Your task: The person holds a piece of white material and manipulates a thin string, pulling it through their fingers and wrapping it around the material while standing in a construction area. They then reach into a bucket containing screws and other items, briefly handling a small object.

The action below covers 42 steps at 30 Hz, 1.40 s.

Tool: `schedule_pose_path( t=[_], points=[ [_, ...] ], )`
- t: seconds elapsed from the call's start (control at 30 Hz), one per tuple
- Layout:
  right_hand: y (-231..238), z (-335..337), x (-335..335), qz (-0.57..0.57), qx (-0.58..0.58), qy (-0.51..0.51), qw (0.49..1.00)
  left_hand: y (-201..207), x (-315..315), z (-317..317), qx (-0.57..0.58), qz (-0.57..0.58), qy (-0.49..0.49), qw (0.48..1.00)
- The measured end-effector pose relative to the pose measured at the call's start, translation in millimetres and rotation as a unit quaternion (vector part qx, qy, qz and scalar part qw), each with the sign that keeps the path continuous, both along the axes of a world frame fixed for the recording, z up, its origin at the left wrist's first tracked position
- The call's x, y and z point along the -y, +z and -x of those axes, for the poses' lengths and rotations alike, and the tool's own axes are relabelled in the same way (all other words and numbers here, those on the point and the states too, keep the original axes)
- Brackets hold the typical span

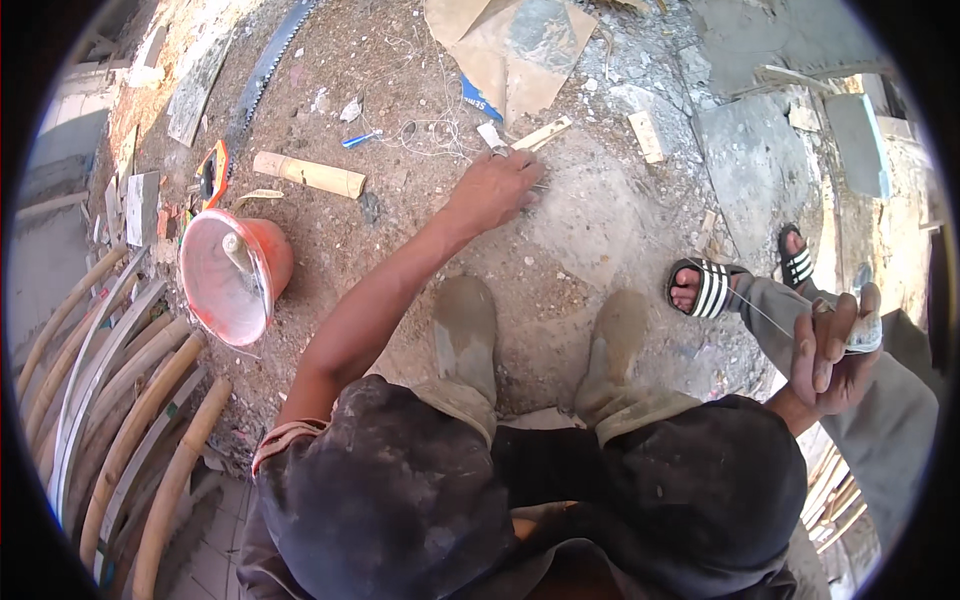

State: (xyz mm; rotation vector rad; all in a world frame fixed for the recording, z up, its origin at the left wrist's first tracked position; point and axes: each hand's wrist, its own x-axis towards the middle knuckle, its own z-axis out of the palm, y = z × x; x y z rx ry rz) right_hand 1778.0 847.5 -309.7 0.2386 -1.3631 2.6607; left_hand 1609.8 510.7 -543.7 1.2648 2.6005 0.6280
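My left hand [495, 190] is low over the dirt floor, its fingers pinched together. A thin pale string [765, 312] stretches across between my two hands; its end at the left fingers is hard to see. Raised at the right, my right hand [835, 350] has its fingers curled round a pale, shiny object [865, 334], perhaps a string winder, partly hidden by the fingers. Beyond my left hand lie a small white piece [491, 136], a short wooden strip [542, 133] and a loose tangle of string [430, 136]. A small blue-handled tool [360, 139] rests beside the tangle.
An orange bucket [275, 265] lies tipped at the left, near a bamboo piece [310, 174] and a handsaw [268, 72]. Curved poles [130, 440] are stacked lower left. Torn brown paper [520, 60] lies ahead. Another person's sandalled foot [705, 287] is at the right.
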Motion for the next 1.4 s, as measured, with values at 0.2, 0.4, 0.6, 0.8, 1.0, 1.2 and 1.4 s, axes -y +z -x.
schedule_pose_path(
  t=[0.2,0.4,0.6,0.8,1.0,1.2,1.4],
  points=[
    [12.3,-3.8,11.2,-0.001,0.0,0.014,1.0,-22.2,4.9,-9.9,-0.032,0.128,-0.03,0.991],
    [-19.3,-2.9,26.6,-0.32,0.243,-0.039,0.915,42.9,17.7,-26.4,0.485,-0.189,0.24,0.819],
    [-106.9,14.2,44.2,-0.357,0.321,0.153,0.864,83.5,45.8,-54.0,0.528,-0.225,0.244,0.782],
    [-180.9,-7.0,73.5,-0.403,0.329,0.224,0.824,62.5,58.4,-67.2,0.562,-0.262,0.271,0.736],
    [-209.2,-26.4,86.1,-0.409,0.331,0.234,0.817,58.1,63.2,-71.5,0.581,-0.324,0.283,0.691],
    [-225.7,-19.3,95.8,-0.469,0.286,0.198,0.812,58.1,60.7,-77.2,0.621,-0.386,0.321,0.602],
    [-216.2,-15.0,113.1,-0.621,0.255,0.224,0.707,51.6,51.2,-85.5,0.651,-0.372,0.309,0.585]
  ],
)
